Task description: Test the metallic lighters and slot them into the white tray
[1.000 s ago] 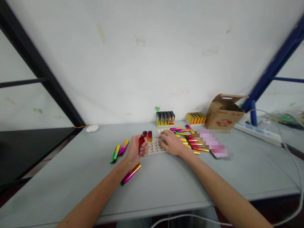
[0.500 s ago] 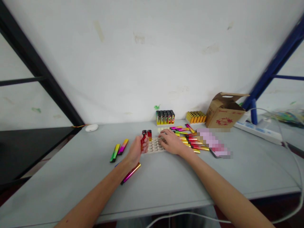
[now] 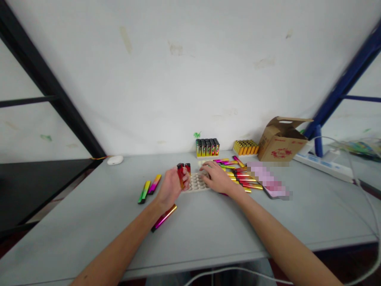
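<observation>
My left hand [image 3: 172, 184] is closed around a red lighter [image 3: 180, 176] with a black top, held upright at the left end of a white tray with holes [image 3: 197, 183]. Another red lighter [image 3: 187, 168] stands just behind it. My right hand [image 3: 216, 177] rests over the right part of the tray, fingers apart and bent down, holding nothing that I can see. To its right lies a pile of loose red, yellow and pink lighters [image 3: 245, 179]. On the left are a green-yellow lighter [image 3: 144, 192], a pink-yellow one [image 3: 154, 184] and a magenta one [image 3: 164, 218].
Against the wall stand a full tray of black-topped lighters [image 3: 207, 148] and a tray of yellow ones [image 3: 245, 147]. Right of them are an open cardboard box [image 3: 281, 141], a blurred pink phone-like item [image 3: 269, 180] and a power strip [image 3: 326, 165]. A white case [image 3: 115, 160] sits back left.
My left hand has turned and shifted slightly right, so the red lighter in it shows more fully. My right hand has hardly moved.
</observation>
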Tool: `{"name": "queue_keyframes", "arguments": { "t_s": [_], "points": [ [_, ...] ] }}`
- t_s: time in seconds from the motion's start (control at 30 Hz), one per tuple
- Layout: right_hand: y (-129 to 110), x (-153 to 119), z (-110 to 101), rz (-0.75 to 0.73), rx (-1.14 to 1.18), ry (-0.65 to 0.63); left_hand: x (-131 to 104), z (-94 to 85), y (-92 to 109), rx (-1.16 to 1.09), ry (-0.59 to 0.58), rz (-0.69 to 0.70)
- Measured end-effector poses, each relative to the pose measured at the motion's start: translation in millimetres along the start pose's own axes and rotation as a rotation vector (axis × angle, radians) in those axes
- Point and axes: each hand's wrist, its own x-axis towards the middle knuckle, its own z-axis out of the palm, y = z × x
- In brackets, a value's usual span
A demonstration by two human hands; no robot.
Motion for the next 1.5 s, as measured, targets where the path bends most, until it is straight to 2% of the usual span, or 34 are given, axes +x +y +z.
{"name": "queue_keyframes", "arguments": {
  "t_s": [0.13,0.27,0.47,0.7,0.83,0.93,1.07,1.2,1.27,1.37,1.5],
  "points": [
    [0,2,-4,0.037,0.193,0.167,1,-0.1,-3,-0.024,-0.013,0.016],
    [-15,6,-12,0.068,0.431,0.322,0,1.7,-10,0.092,-0.015,0.065],
    [-37,7,-17,0.016,0.620,0.287,-5,2.6,-14,0.280,-0.078,0.008],
    [-35,5,-10,0.000,0.648,0.301,0,-1.7,-21,0.426,-0.145,0.018],
    [-30,8,-16,0.046,0.698,0.267,-2,1.4,-15,0.493,-0.128,0.030],
    [-21,12,-21,0.166,0.791,0.360,-5,-0.1,-1,0.603,-0.134,0.045],
    [-7,16,-21,0.383,0.931,0.469,-5,-11.4,23,0.683,0.042,0.181],
    [-2,18,-9,0.399,0.929,0.463,1,-24.6,35,0.633,0.397,0.465],
    [-2,18,-1,0.378,0.874,0.417,6,-30.6,34,0.657,0.498,0.525],
    [-5,17,7,0.309,0.787,0.327,12,-39.4,27,0.819,0.503,0.536],
    [-12,14,8,0.238,0.606,0.277,15,-49.4,11,1.144,0.373,0.435]
  ]
}}
